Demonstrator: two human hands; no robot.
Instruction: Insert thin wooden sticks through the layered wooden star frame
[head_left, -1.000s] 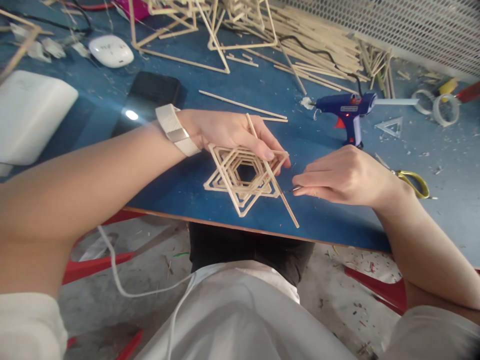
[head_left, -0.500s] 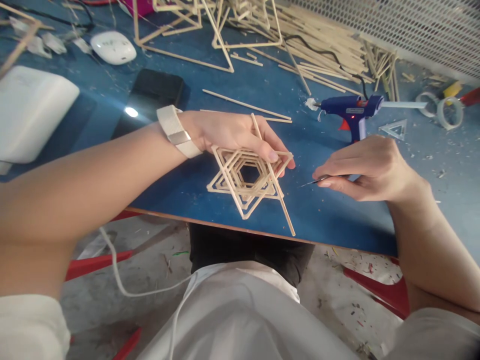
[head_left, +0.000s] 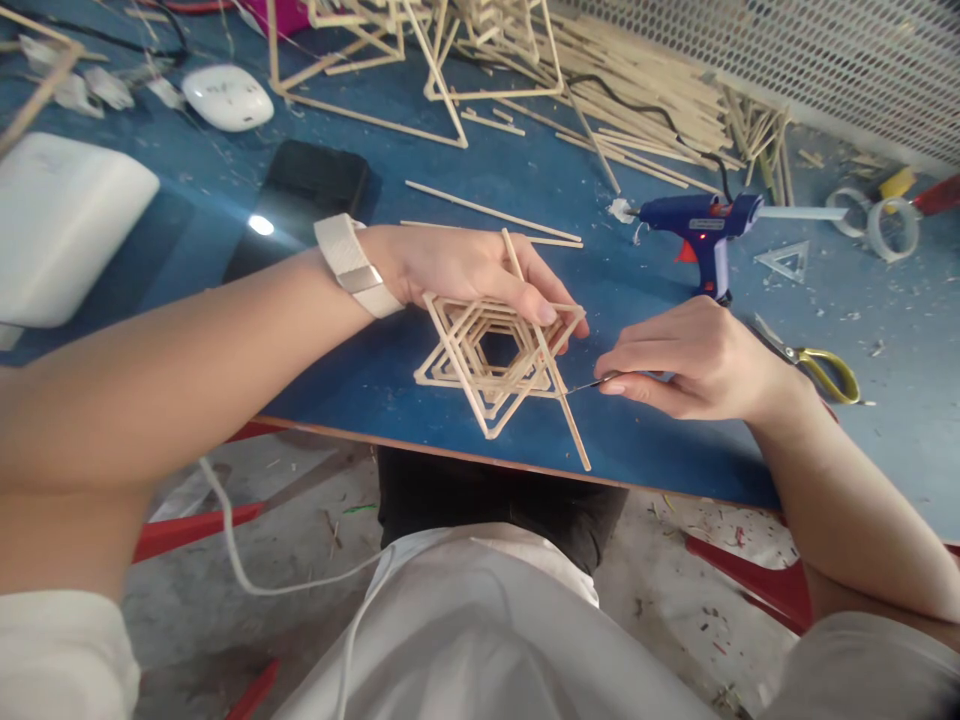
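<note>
My left hand (head_left: 480,268) is closed on a star-shaped frame (head_left: 459,372) built from nested triangles of thin wooden sticks. Its thumb also presses a loose wooden stick (head_left: 576,432) across the star's right side; the stick's lower end sticks out past the frame. My right hand (head_left: 679,360) pinches a slim, dark-handled craft knife (head_left: 592,385). The thin blade points left, and its tip is at or very near the stick by the star's lower right corner; whether it touches I cannot tell.
Behind my right hand stands a blue glue gun (head_left: 701,225). Scissors with yellow handles (head_left: 825,372) lie beside my right wrist. Further back are a pile of sticks (head_left: 645,90), larger stick frames (head_left: 367,117) and tape rolls (head_left: 894,230). A black phone (head_left: 311,190) lies left.
My right hand has moved left and slightly toward me, bringing the blade from open space up to the stick. The scissors have come into sight behind it. My left hand stays put.
</note>
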